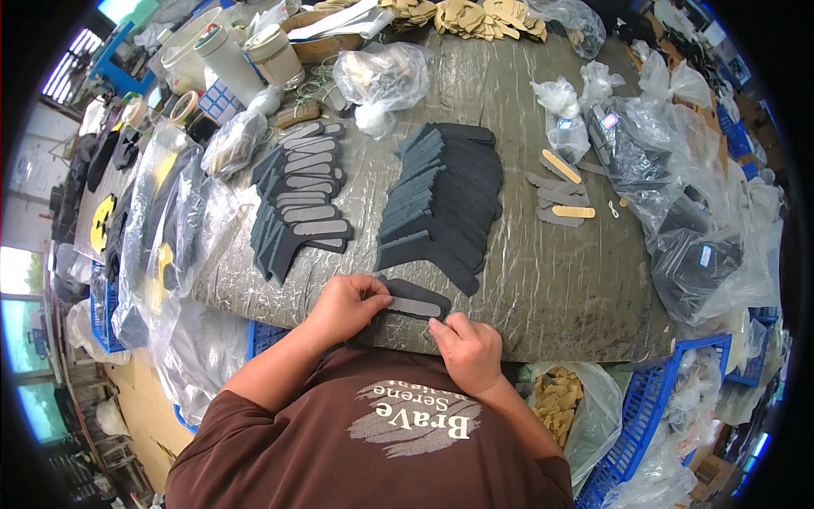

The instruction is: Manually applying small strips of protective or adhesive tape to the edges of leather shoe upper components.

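Observation:
At the near edge of the table lies a dark grey, angled foam piece (421, 293) with a lighter grey, round-ended strip (413, 307) along its near side. My left hand (349, 307) pinches the left end of this piece and strip. My right hand (469, 346) is closed, thumb and fingertips at the strip's right end. Just beyond my hands stands a fanned stack of plain dark foam pieces (462, 199). To its left is a second fanned row, whose pieces carry the same grey strips (310, 182).
Loose grey strips with two tan ones (574, 211) lie on the right of the table (568, 288). Clear plastic bags (712, 220) crowd the right edge. Bagged parts (381, 76), white tubs (273, 55) and tan cut pieces (483, 19) stand at the back. A blue crate (649, 407) is below right.

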Action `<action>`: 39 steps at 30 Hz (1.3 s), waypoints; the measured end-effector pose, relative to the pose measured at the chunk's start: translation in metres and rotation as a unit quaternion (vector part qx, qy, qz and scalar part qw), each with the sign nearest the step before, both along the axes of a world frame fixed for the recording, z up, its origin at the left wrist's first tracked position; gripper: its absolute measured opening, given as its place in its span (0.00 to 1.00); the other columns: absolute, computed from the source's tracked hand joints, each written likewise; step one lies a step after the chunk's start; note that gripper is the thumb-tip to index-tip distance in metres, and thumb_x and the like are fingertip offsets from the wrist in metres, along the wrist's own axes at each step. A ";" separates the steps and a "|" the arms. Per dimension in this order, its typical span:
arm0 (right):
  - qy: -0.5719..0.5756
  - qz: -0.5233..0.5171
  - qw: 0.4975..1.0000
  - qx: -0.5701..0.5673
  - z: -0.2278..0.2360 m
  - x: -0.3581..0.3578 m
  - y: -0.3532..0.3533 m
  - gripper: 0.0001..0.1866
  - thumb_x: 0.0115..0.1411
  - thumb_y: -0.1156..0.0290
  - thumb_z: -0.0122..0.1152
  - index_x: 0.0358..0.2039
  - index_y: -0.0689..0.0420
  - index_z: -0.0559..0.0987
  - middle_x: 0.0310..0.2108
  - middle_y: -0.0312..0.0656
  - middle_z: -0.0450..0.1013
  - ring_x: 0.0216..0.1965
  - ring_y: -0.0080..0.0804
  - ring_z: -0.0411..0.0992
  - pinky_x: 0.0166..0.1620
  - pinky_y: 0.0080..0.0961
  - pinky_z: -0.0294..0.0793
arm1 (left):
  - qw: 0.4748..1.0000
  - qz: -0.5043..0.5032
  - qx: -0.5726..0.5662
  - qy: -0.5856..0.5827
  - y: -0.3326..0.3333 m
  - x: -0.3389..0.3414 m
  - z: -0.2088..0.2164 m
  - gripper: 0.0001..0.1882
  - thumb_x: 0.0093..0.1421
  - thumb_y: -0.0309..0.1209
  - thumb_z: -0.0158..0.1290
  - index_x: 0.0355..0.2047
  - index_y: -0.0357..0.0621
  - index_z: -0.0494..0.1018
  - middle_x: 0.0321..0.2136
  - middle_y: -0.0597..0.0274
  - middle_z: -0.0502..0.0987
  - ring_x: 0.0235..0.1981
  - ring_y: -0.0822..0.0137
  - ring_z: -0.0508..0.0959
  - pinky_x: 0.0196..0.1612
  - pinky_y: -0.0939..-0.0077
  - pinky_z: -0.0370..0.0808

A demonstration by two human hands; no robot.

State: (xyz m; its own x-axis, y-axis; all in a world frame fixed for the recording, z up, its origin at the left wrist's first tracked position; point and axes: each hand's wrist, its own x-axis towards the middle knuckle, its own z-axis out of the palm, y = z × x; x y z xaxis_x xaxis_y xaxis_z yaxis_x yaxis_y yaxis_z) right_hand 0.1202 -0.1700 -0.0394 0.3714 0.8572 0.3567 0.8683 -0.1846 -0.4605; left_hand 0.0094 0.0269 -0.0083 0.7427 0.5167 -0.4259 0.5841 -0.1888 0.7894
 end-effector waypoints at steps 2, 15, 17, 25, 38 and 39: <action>-0.009 0.008 0.999 0.030 -0.002 0.001 0.002 0.07 0.49 0.73 0.60 0.30 0.55 0.80 0.31 0.33 0.73 0.20 0.29 0.70 0.23 0.27 0.68 | 1.000 0.003 0.007 0.010 0.000 0.002 0.004 0.07 0.53 0.29 0.59 0.27 0.38 0.78 0.14 0.62 0.74 0.16 0.77 0.71 0.22 0.78 0.69; -0.018 0.017 0.999 0.032 -0.007 0.001 0.000 0.06 0.49 0.73 0.59 0.29 0.56 0.80 0.40 0.34 0.77 0.19 0.27 0.70 0.24 0.26 0.67 | 0.978 -0.078 0.182 -0.073 -0.004 0.005 -0.008 0.05 0.50 0.27 0.59 0.27 0.39 0.78 0.22 0.52 0.77 0.24 0.57 0.78 0.30 0.67 0.74; -0.005 0.016 1.000 0.022 -0.005 0.002 0.001 0.06 0.49 0.73 0.60 0.30 0.56 0.80 0.39 0.34 0.77 0.20 0.28 0.71 0.24 0.26 0.68 | 0.964 -0.112 0.236 -0.048 -0.005 0.006 -0.004 0.05 0.49 0.27 0.58 0.26 0.39 0.77 0.25 0.51 0.76 0.27 0.50 0.77 0.32 0.64 0.73; 0.074 -0.055 0.995 0.026 0.001 0.002 0.006 0.10 0.48 0.70 0.65 0.33 0.54 0.79 0.36 0.35 0.74 0.24 0.36 0.74 0.26 0.30 0.71 | 0.957 -0.077 0.268 -0.077 0.025 -0.007 0.007 0.05 0.50 0.28 0.58 0.25 0.39 0.75 0.24 0.52 0.76 0.27 0.50 0.76 0.31 0.62 0.73; 0.199 -0.030 0.979 0.001 0.023 0.007 0.035 0.06 0.50 0.76 0.63 0.30 0.60 0.80 0.34 0.39 0.73 0.25 0.39 0.74 0.30 0.30 0.73 | 0.971 -0.070 0.190 -0.126 0.028 -0.014 0.020 0.35 0.47 0.43 0.64 0.53 0.48 0.62 0.45 0.49 0.70 0.40 0.45 0.74 0.42 0.58 0.72; 0.288 -0.001 0.957 0.042 0.027 0.004 0.040 0.05 0.51 0.77 0.62 0.30 0.62 0.79 0.32 0.41 0.74 0.26 0.37 0.75 0.31 0.27 0.73 | 0.927 -0.167 0.246 -0.229 0.014 -0.004 0.014 0.41 0.46 0.51 0.62 0.55 0.47 0.60 0.47 0.47 0.67 0.40 0.43 0.74 0.40 0.56 0.73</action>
